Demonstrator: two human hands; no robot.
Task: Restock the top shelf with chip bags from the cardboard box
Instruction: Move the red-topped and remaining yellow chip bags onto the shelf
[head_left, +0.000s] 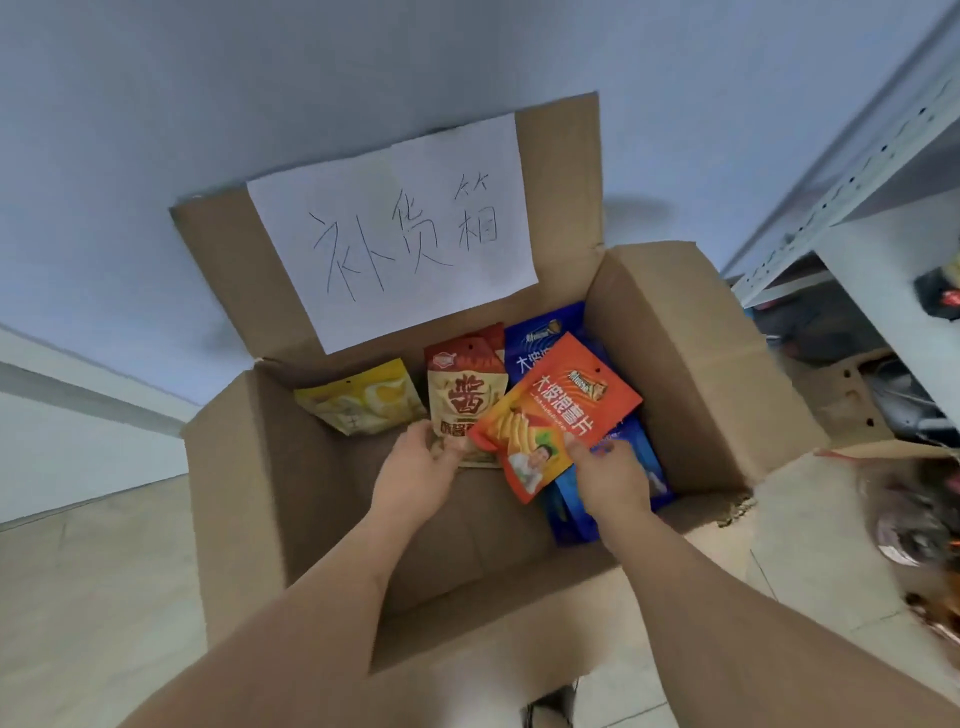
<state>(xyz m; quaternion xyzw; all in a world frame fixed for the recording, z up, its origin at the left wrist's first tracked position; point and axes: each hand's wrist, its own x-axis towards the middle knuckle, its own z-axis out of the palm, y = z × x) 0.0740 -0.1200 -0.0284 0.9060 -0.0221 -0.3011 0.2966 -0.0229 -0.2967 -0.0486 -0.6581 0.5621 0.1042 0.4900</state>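
An open cardboard box (234, 467) stands on the floor with a handwritten paper sign (395, 228) on its raised back flap. Inside lie a yellow bag (363, 397), a red-and-cream bag (465, 387) and blue bags (540, 332). My right hand (610, 480) pinches the lower edge of an orange chip bag (558, 410), tilted above the blue bags. My left hand (421, 467) grips the bottom of the red-and-cream bag.
A white metal shelf unit (862, 171) rises at the right, with dark items on its lower levels. A second cardboard flap and blurred packages (924, 519) lie at the right. Tiled floor (78, 597) spreads to the left; a grey wall stands behind.
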